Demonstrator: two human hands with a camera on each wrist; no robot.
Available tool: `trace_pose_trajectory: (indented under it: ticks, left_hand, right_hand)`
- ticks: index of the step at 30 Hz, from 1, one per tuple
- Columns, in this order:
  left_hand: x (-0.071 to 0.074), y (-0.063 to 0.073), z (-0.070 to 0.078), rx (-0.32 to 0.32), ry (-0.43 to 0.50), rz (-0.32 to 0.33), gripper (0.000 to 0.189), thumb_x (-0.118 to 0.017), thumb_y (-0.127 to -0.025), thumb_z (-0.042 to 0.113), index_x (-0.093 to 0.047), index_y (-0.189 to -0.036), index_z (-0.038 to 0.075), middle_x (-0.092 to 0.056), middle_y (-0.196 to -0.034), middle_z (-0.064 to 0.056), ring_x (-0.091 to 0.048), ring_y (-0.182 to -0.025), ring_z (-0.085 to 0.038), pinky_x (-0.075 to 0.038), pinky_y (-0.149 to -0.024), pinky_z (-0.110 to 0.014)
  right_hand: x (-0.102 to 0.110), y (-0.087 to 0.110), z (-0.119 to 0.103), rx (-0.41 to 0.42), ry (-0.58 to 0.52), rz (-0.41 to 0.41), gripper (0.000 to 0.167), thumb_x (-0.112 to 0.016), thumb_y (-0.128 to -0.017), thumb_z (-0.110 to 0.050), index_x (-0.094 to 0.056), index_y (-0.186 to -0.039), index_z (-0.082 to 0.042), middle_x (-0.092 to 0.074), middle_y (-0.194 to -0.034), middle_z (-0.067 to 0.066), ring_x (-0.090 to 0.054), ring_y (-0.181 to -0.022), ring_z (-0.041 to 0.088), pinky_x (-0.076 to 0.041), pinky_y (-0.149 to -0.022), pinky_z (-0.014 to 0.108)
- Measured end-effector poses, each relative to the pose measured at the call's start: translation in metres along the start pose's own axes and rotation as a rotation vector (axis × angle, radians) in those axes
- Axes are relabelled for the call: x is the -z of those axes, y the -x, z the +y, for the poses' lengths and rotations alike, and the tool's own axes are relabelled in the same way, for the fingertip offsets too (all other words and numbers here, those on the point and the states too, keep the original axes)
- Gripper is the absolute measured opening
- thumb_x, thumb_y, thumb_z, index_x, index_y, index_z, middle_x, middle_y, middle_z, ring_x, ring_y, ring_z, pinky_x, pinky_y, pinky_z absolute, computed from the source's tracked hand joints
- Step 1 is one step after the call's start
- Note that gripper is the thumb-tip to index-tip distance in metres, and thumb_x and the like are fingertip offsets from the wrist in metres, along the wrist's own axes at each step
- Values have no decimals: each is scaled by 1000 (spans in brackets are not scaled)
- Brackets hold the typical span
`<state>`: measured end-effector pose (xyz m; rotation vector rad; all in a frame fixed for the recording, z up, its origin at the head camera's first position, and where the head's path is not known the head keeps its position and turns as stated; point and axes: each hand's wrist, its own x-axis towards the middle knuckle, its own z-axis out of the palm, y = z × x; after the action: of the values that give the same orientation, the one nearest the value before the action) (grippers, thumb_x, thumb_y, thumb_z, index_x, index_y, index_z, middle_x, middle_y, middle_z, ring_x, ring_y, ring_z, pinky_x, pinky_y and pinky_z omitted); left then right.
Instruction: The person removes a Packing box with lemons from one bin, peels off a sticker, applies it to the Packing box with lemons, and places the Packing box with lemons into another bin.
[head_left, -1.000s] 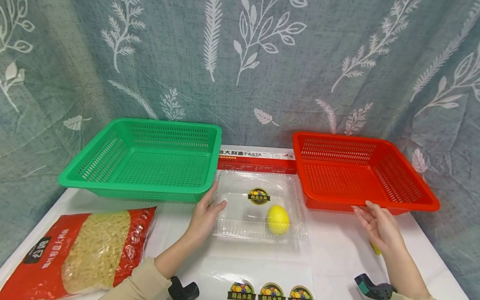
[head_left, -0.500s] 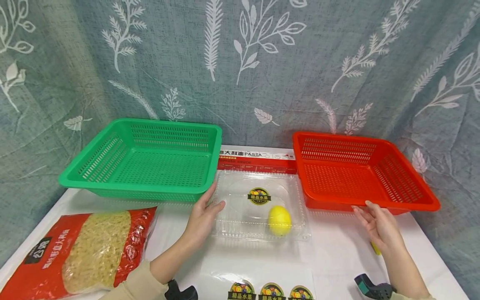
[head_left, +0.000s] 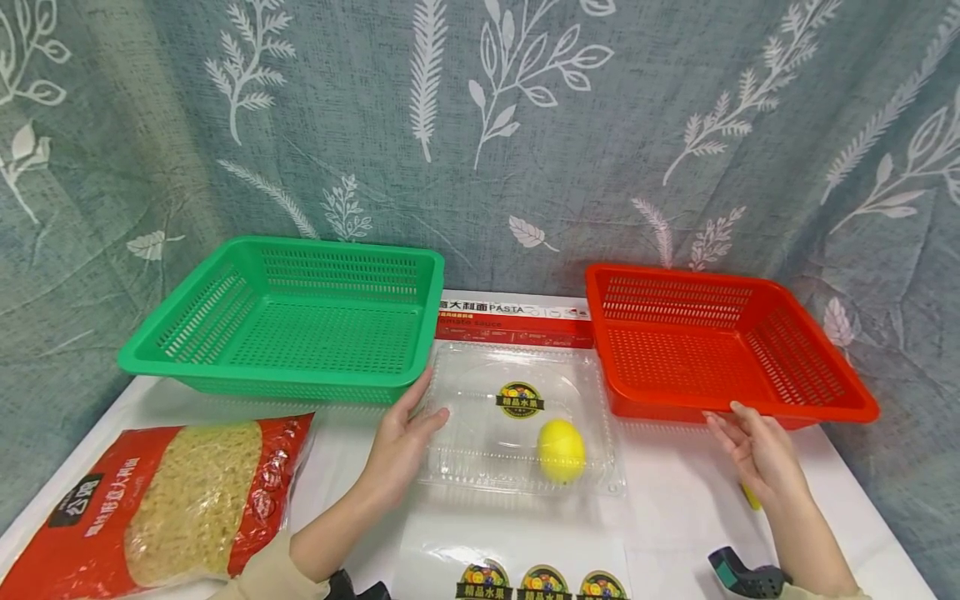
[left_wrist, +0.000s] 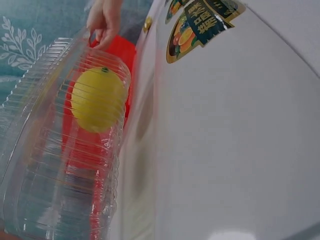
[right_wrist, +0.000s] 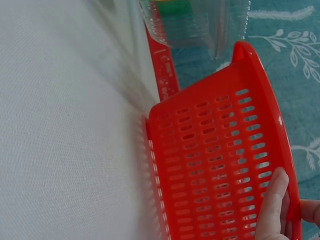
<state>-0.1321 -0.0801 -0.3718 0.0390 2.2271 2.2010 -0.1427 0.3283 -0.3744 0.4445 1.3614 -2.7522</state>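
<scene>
A clear plastic clamshell container with a round fruit label lies in the middle, a yellow lemon inside near its front right. My left hand holds the container's left edge, thumb at the near side and the index finger reaching toward the green basket. In the left wrist view the container's ribbed side and the lemon show close up. My right hand pinches the front rim of the red basket; in the right wrist view its fingers lie along the slotted outer wall below the rim.
At the back left stands the green basket. A red bag of pasta lies at the front left, and a red pasta box behind the container. Near the front is a sheet of fruit stickers. Something yellow shows beside the right wrist.
The container and the lemon in it have shifted slightly toward me, with the left hand drawing back a little. The right hand and both baskets have stayed put.
</scene>
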Motion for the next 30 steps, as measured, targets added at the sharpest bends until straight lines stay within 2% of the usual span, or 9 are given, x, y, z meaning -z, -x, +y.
trace_pose_trajectory:
  ticks: [8, 18, 30]
  left_hand:
    - [1, 8, 7, 4, -3, -22, 59, -51, -90, 5, -26, -144, 7, -19, -149, -11, -21, -134, -33, -20, -108, -43]
    - [4, 17, 18, 31, -28, -39, 60, -51, -91, 7, -26, -144, 10, -18, -150, -8, -22, -133, -33, -20, -108, -43]
    - [8, 26, 23, 24, -28, -53, 59, -52, -90, 7, -27, -144, 9, -18, -150, -9, -19, -134, -32, -19, -108, -42]
  right_hand:
    - [0, -1, 0, 0, 18, 2, 36, -58, -90, -15, -28, -111, -11, -50, -101, 2, -65, -85, 17, -51, -80, 27]
    - [0, 0, -1, 1, 10, -6, 36, -56, -91, -14, -26, -109, -12, -51, -99, 3, -65, -84, 17, -51, -80, 27]
    - [2, 0, 0, 11, 12, -16, 33, -53, -92, -12, -24, -108, -12, -52, -97, 4, -65, -83, 18, -51, -79, 28]
